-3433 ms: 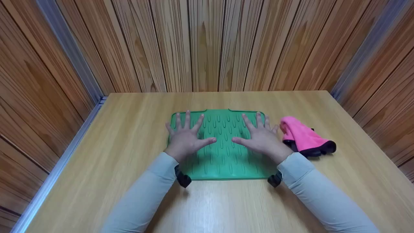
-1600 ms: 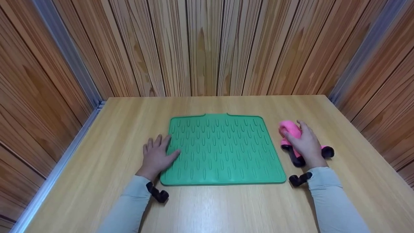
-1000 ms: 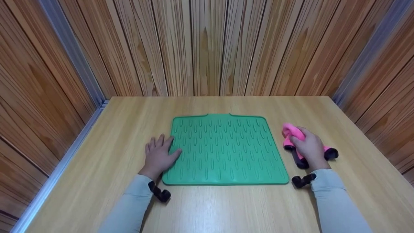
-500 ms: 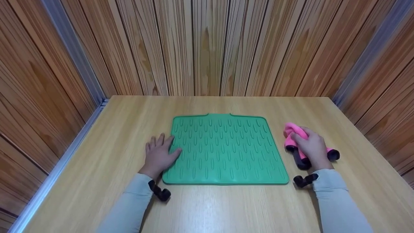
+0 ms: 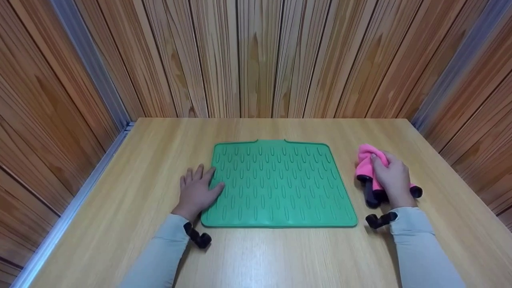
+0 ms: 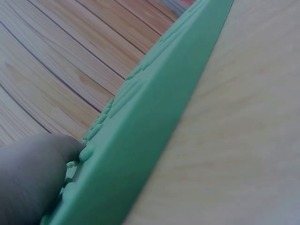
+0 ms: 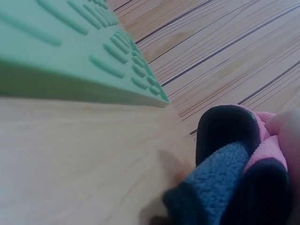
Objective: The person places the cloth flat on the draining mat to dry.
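Note:
A green mat (image 5: 280, 184) with rows of raised oval ridges lies flat in the middle of the table. My left hand (image 5: 195, 195) rests at its left edge, fingers spread, the thumb lying over the ridged surface. In the left wrist view the thumb (image 6: 35, 173) shows on the mat's top beside its thick side wall. To the right of the mat, my right hand (image 5: 394, 178) pinches a pink cloth (image 5: 365, 162) with black trim between thumb and fingers. Bunched folds of the cloth (image 7: 218, 176), dark blue-grey on one side, hang below the hand in the right wrist view.
The wooden table (image 5: 256, 256) reaches back to a plank-panelled wall (image 5: 256, 60). More panels stand left and right, with metal corner posts (image 5: 96, 60). Black wrist mounts (image 5: 198, 237) sit at both cuffs.
Both hands left their spread pose over the mat. The left moved to the mat's left edge; the right went to the cloth, gripped it and drew it slightly up and right, its folds now hanging.

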A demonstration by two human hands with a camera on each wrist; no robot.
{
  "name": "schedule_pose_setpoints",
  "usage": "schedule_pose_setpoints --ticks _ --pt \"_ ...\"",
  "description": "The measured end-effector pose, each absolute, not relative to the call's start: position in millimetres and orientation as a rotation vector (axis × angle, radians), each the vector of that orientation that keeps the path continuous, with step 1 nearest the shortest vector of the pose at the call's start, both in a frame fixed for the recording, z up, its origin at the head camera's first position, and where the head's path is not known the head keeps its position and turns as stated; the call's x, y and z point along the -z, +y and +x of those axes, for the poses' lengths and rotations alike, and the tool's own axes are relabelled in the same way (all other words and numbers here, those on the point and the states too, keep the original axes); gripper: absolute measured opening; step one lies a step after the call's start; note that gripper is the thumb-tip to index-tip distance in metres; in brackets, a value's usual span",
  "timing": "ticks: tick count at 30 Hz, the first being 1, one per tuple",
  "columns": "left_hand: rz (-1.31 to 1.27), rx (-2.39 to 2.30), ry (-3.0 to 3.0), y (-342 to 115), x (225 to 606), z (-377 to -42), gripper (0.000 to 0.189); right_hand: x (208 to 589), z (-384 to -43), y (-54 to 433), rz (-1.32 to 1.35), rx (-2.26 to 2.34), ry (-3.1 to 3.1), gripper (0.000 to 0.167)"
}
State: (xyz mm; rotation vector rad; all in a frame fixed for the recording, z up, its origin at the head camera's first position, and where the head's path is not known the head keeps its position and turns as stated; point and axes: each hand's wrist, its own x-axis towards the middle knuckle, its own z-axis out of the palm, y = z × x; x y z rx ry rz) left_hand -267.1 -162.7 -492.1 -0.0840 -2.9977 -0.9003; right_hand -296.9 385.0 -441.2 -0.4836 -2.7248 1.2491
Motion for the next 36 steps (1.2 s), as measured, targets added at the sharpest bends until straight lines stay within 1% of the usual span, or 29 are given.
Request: schedule_pose_setpoints --ticks 9,14,21,32,36 --pt "-0.076 0.891 -3.011 -163 491 -268 0.075 431 -296 381 -0.557 -1.215 -2.632 0.064" --pt "-0.077 0.896 -3.012 -164 490 -267 0.075 424 -295 378 -0.576 -1.207 -2.602 0.065" --pt "-0.103 0.919 -2.972 -164 491 -267 0.074 415 -293 375 -0.568 -1.172 -2.537 0.060" --pt "-0.104 0.913 -2.972 -163 492 -267 0.073 401 -287 374 -0.561 -1.171 -2.523 0.061" --pt "-0.105 0.916 -2.978 -163 491 -267 0.073 396 -286 371 -0.564 -1.159 -2.490 0.058"
